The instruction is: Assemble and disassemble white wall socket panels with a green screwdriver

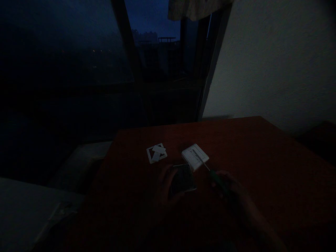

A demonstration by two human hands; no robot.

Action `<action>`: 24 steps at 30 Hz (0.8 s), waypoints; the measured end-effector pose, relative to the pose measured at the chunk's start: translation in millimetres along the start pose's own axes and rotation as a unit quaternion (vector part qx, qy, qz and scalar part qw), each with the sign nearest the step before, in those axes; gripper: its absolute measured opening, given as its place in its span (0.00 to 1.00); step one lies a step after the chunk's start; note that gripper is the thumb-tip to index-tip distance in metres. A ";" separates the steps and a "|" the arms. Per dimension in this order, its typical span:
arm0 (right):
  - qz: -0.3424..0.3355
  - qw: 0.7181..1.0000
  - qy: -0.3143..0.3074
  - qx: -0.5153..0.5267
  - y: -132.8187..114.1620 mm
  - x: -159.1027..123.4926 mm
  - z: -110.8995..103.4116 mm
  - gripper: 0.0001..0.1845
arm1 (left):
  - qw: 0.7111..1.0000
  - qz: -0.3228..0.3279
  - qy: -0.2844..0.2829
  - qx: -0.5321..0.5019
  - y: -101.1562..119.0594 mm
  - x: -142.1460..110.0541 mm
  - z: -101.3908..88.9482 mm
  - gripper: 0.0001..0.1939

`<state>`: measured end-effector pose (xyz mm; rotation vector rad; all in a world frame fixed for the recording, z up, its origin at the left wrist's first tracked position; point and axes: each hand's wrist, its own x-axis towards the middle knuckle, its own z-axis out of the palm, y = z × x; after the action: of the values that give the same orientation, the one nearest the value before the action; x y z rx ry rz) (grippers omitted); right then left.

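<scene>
My left hand point(166, 187) grips a square piece with a dark face and a thin pale rim point(183, 178), thumb and fingers around its left side. In my right hand point(231, 189) is a screwdriver point(219, 180) with a green handle, fingers closed round it. Its metal shaft points up and left, with the tip over a white square wall-switch plate point(201, 154); whether it touches is hard to tell. Left of that plate lies a white square frame point(150, 155) with two white flat pieces point(159, 150) across it. Dim light hides finer detail.
Everything lies on a reddish-brown table point(236, 140). Behind it are a dark window point(162, 59) with a night view and a bit of curtain point(194, 8). A pale wall point(267, 70) stands at the right.
</scene>
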<state>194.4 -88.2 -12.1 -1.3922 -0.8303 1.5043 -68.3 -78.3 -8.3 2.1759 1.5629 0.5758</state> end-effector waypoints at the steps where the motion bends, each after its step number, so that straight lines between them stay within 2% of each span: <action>1: -0.003 1.000 -0.006 -0.009 0.5 0.1 1.9 0.19 | 1.000 0.002 -0.015 -0.003 2.1 2.8 1.8 0.34; 6: -0.033 0.996 -0.041 -0.075 7.7 2.4 10.2 0.18 | 0.998 0.039 -0.043 0.010 5.9 11.1 1.6 0.33; 10: -0.060 0.990 -0.039 -0.120 10.8 4.6 16.9 0.17 | 0.998 0.042 -0.050 0.012 4.4 13.1 -1.0 0.35; 14: -0.097 0.982 -0.036 -0.158 12.6 5.8 20.0 0.14 | 0.996 0.037 -0.080 0.016 2.5 15.8 -2.8 0.37; 19: -0.104 0.980 -0.036 -0.165 15.2 6.2 18.6 0.15 | 0.993 0.023 -0.113 0.016 1.6 18.2 -5.6 0.43; 24: -0.109 0.981 -0.025 -0.160 17.5 6.1 18.5 0.15 | 0.992 0.026 -0.125 0.017 3.8 20.6 -7.9 0.43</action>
<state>173.4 -87.3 -27.8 -1.4403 -1.2583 1.2797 -63.6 -59.2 2.4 2.2211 1.3968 0.2791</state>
